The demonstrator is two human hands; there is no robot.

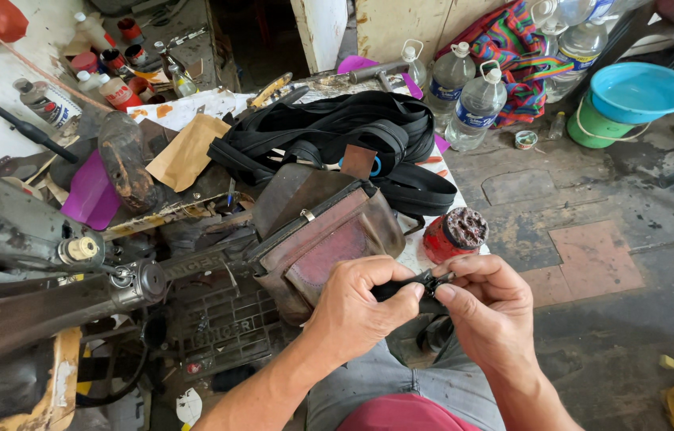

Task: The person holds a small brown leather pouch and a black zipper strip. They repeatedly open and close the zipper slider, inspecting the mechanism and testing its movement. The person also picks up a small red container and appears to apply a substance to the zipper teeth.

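far to the left of the fingers sits an old black sewing machine (pixel 42 279) on the bench (pixel 193 112). just left of the fingers is a worn brown bag (pixel 325 239). the left hand (pixel 361 307) pinches a black zipper strip (pixel 409 287) with its fingers pressed together. the right hand (pixel 488 307) pinches the small zipper slider (pixel 433 281) between thumb and finger. just above the fingers stands a red can (pixel 453 234). further up lies a pile of black zipper tape (pixel 345 132).
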